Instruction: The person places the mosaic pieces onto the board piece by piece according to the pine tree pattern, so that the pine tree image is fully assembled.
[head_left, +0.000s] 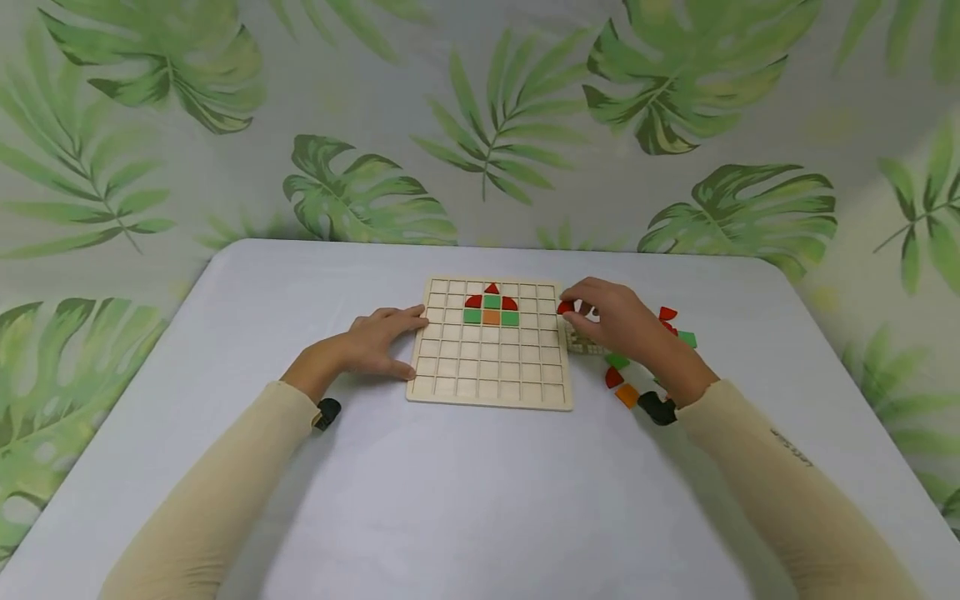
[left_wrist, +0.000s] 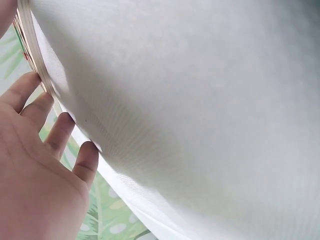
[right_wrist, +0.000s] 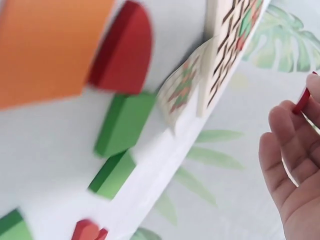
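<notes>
A wooden grid board point(head_left: 487, 375) lies on the table. Near its far side sit a red triangle point(head_left: 491, 288), two red quarter-round pieces point(head_left: 510, 303), three green squares point(head_left: 492, 302) and an orange square point(head_left: 491, 317). My left hand point(head_left: 375, 342) rests at the board's left edge, fingers spread and extended; the left wrist view shows fingertips point(left_wrist: 60, 125) along that side. Over the board's right edge, my right hand point(head_left: 615, 317) pinches a red piece point(head_left: 566, 307) between thumb and fingers. That piece point(right_wrist: 302, 100) is partly hidden by fingers in the right wrist view.
Right of the board lies a printed pattern card point(head_left: 587, 342), partly under the right hand. Loose blocks are scattered there: an orange square point(head_left: 627, 395), a red quarter-round point(head_left: 614, 377), several green and red ones. A leaf-print cloth point(head_left: 510, 125) hangs behind the white table point(head_left: 465, 500).
</notes>
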